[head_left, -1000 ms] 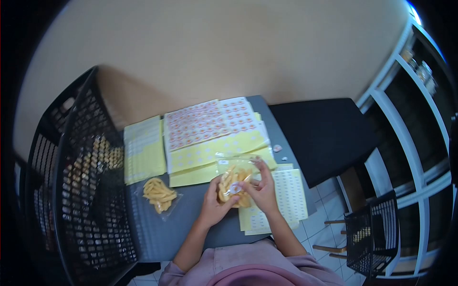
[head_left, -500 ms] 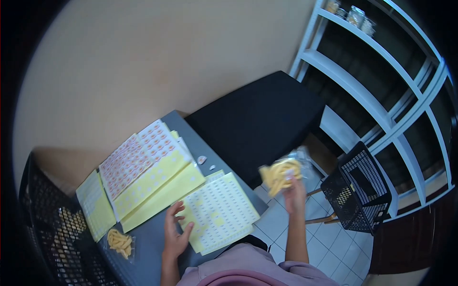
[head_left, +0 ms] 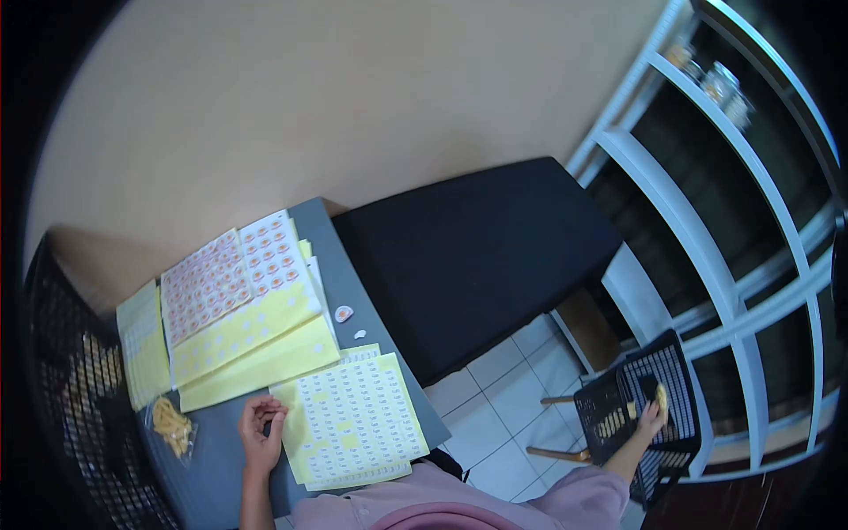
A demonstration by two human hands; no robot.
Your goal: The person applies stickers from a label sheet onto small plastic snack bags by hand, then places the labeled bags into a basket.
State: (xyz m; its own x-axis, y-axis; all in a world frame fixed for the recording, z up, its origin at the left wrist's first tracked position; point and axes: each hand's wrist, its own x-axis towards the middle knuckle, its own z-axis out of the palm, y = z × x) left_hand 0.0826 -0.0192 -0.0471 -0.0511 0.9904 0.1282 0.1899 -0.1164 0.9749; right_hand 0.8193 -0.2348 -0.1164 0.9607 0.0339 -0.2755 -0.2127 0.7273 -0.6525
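Note:
My right hand reaches into a black plastic basket at the lower right. It grips a small clear bag of yellow stick snacks, of which only a part shows. My left hand rests on the grey table, fingers loosely curled with a gap to the thumb, holding nothing. Just right of it lies a stack of yellow label sheets printed with small text. A second bag of the snacks lies on the table to its left.
Sheets of round red-and-white stickers lie at the table's back. A loose round sticker and a white scrap are nearby. Another black basket stands at left. A black-covered table and white shelves are beyond.
My right hand has carried the snack bag right and down, from above the floor into the basket. My left hand stays by the label sheets, its fingers more curled. The camera view has turned right.

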